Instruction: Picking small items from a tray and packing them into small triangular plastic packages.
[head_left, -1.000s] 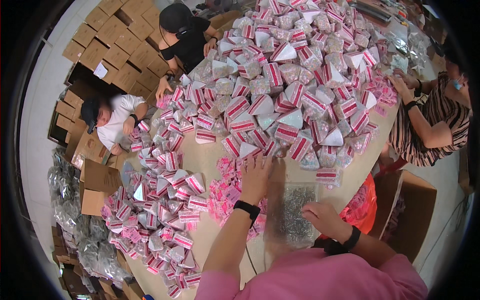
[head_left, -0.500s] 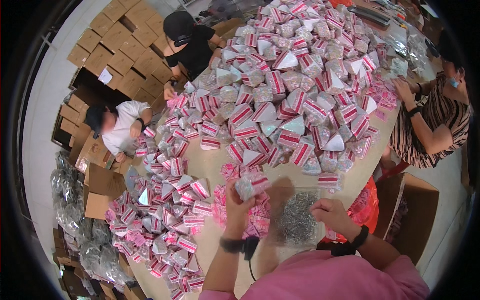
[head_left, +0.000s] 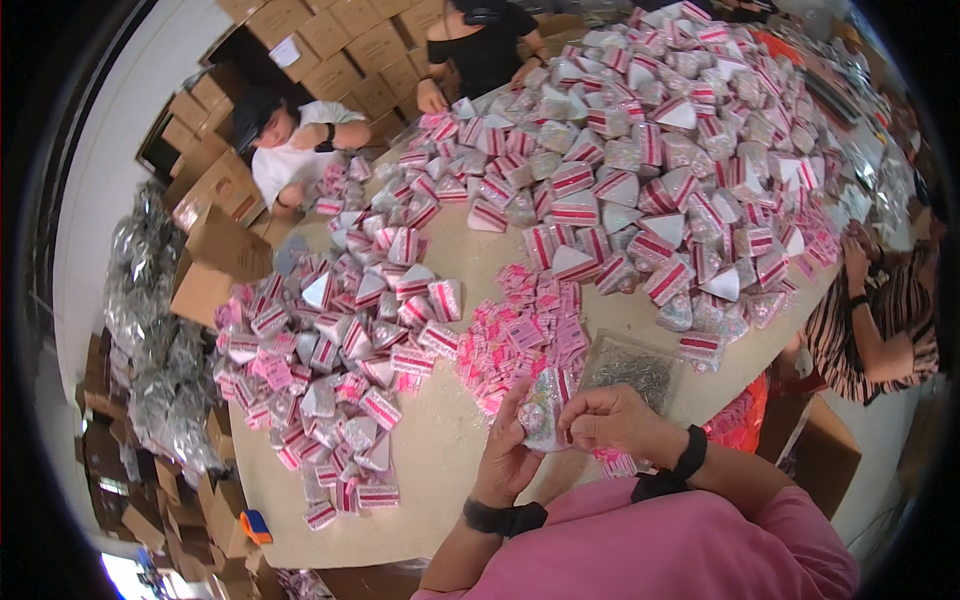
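Note:
A wedge-shaped, cake-slice-like packet (head_left: 543, 408) in shiny iridescent wrap, with a pink stripe, is gripped by my left hand (head_left: 503, 455) near the table's front edge. My right hand (head_left: 618, 422) is at the packet's right side, fingers pinched together; whatever lies between the fingertips is too small to make out. Just beyond my hands is a heap of small pink tags (head_left: 522, 335). To its right, a shallow clear tray (head_left: 600, 343) holds many small metal pieces (head_left: 637, 372), partly hidden behind my right hand.
A large heap of similar packets (head_left: 640, 190) covers the far table, with another heap (head_left: 340, 350) at left. Two people (head_left: 290, 150) work at the far left and one (head_left: 880, 310) at right. Cardboard boxes (head_left: 230, 190) and a red bag (head_left: 738, 420) surround the table (head_left: 450, 490).
My left hand has brought the packet nearer to me and turned it. My right hand has moved from beside the tray to the packet. The whole view has shifted.

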